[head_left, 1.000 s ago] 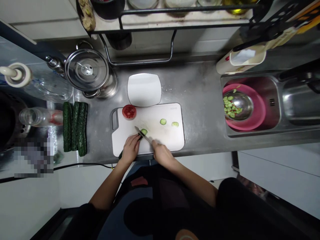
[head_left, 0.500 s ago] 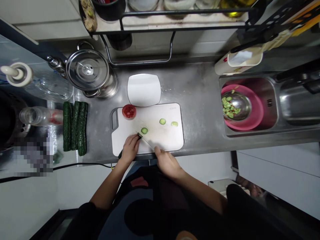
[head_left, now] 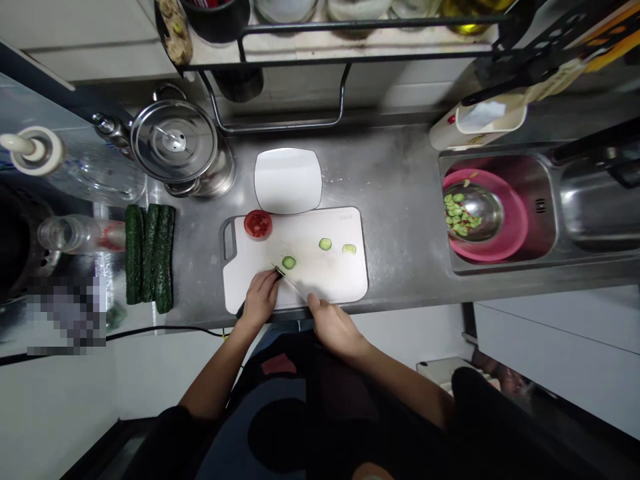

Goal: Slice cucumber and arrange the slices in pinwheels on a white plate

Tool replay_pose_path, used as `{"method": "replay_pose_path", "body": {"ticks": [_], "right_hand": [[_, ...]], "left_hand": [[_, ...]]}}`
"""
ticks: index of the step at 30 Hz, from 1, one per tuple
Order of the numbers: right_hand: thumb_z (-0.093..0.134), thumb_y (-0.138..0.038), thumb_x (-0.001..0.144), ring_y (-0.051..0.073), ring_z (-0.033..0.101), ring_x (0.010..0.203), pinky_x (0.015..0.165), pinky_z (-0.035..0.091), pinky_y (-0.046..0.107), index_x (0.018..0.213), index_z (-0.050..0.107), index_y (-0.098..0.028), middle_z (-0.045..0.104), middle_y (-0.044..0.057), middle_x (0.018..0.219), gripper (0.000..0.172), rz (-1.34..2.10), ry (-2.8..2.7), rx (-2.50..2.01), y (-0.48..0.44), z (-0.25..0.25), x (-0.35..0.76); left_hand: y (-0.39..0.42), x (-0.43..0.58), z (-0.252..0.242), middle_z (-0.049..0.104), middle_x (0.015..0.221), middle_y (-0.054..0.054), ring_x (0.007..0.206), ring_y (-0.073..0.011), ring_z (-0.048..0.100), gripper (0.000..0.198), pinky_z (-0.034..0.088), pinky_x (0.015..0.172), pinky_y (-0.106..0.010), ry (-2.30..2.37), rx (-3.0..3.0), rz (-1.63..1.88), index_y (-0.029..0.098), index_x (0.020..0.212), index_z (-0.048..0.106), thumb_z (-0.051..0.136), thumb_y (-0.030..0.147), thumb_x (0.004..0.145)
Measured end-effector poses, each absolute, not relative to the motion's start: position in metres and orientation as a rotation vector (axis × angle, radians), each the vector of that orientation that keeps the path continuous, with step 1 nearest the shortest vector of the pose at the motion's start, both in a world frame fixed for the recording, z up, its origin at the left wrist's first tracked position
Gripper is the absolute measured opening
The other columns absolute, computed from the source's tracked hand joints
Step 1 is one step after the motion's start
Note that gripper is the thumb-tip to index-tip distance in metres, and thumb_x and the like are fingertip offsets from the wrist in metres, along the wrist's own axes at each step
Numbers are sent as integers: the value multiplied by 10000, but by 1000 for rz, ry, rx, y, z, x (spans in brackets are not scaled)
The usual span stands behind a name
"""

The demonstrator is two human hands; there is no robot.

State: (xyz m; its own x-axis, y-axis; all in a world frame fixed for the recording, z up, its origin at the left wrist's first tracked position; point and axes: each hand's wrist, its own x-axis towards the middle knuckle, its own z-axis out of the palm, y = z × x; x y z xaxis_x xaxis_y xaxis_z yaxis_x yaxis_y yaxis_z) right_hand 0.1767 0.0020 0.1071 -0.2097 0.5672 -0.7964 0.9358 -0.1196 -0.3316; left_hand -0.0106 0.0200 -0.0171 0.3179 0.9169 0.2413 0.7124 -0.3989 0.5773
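On the white cutting board (head_left: 310, 287), my left hand (head_left: 261, 295) curls over a cucumber (head_left: 241, 311), most of which is hidden under the palm. My right hand (head_left: 336, 325) grips a knife (head_left: 296, 285) whose blade slants up and left to the cucumber's end, touching or nearly touching my left fingertips. Just beyond the blade lies one cucumber slice (head_left: 289, 263). Further right on the board are a second slice (head_left: 325, 244) and a third, paler slice (head_left: 349, 249). A cut tomato half (head_left: 258, 225) rests at the board's upper left, cut face up.
A white square plate (head_left: 289, 180) sits behind the board. Whole cucumbers (head_left: 149, 257) and a lidded steel pot (head_left: 175, 141) stand to the left. In the sink, a pink basin (head_left: 515, 220) holds a metal bowl (head_left: 493, 212) with chopped pieces. A wire rack (head_left: 370, 60) overhangs the back.
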Motion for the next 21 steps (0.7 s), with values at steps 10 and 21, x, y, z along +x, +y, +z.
{"method": "replay_pose_path", "body": {"ticks": [10, 21], "right_hand": [[259, 17, 884, 204, 663, 910, 706, 444, 270, 1176, 527, -146, 680, 145, 1034, 429, -1222, 1752, 1631, 10, 105, 171], [291, 29, 844, 211, 655, 965, 789, 468, 302, 1229, 508, -110, 682, 154, 1058, 464, -1288, 1785, 1625, 24, 85, 164]], "left_hand": [[21, -11, -17, 715, 1038, -83, 983, -195, 661, 214, 555, 889, -369, 1422, 2251, 796, 185, 1088, 636, 489, 189, 932], [21, -11, -15, 712, 1050, -88, 997, -196, 656, 241, 556, 894, -376, 1415, 2233, 784, 187, 1114, 634, 475, 174, 932]]}}
